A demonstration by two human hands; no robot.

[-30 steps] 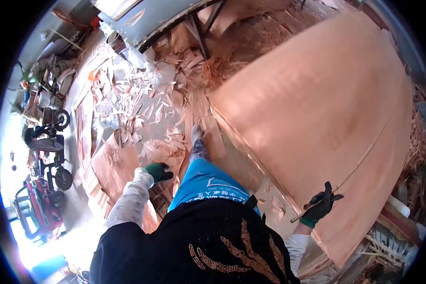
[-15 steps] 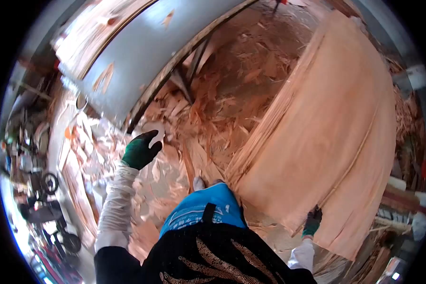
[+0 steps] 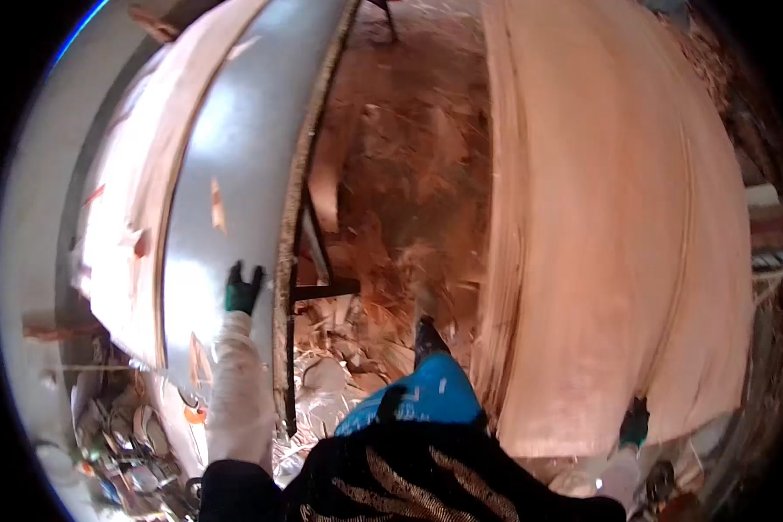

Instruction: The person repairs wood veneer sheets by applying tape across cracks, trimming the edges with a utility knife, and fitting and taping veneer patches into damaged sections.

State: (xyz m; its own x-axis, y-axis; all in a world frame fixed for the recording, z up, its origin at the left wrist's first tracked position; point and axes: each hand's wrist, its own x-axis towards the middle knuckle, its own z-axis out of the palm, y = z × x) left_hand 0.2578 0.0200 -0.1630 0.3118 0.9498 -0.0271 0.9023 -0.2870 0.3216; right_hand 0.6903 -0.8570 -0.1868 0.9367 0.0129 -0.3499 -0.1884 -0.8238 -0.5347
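My left hand point(image 3: 245, 289), in a dark green glove, is over the grey-topped table point(image 3: 239, 157) with its fingers apart and nothing in them. Whether it touches the tabletop I cannot tell. At the near edge of a large, pale tan wood veneer sheet point(image 3: 596, 235), my gloved right hand point(image 3: 635, 423) grips close to the right corner. Its fingers lie on the upper face and the thumb is hidden. This sheet tops a stack whose layered edges point(image 3: 506, 261) show along the left side.
More veneer sheets point(image 3: 135, 226) lie along the table's far left side. A dark metal table leg point(image 3: 316, 248) stands in the aisle. Wood scraps point(image 3: 348, 339) litter the floor. Assorted clutter point(image 3: 130, 435) lies at lower left.
The view has swung round, so the table and stack now run nearly straight ahead. My left hand has moved from above the scrap-strewn floor to over the table. My right hand stays at the sheet's near edge.
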